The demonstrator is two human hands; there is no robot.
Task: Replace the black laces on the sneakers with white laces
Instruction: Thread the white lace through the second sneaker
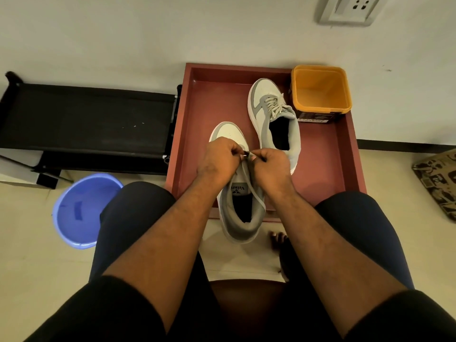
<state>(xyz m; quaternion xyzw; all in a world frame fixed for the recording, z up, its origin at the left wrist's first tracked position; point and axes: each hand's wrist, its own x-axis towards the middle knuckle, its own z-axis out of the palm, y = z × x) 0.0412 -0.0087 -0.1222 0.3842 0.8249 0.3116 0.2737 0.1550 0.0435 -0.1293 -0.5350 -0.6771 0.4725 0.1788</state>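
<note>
Head view: both hands (243, 160) pinch lace (256, 196) above near sneaker (240, 218).

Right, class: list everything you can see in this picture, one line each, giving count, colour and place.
Grey-and-white laced sneaker: one, in tray, far right.
Grey-and-white sneaker being laced: one, over tray's near edge.
Grey lace: one, on near sneaker.
Red-brown wooden tray: one, on floor.
Orange square plastic tub: one, tray's far right corner.
Blue plastic bucket: one, floor, left.
Black fabric rack: one, left, by wall.
White wall socket: one, top right.
Patterned cushion: one, right edge.
Left hand: pinches lace.
Right hand: pinches lace.
</note>
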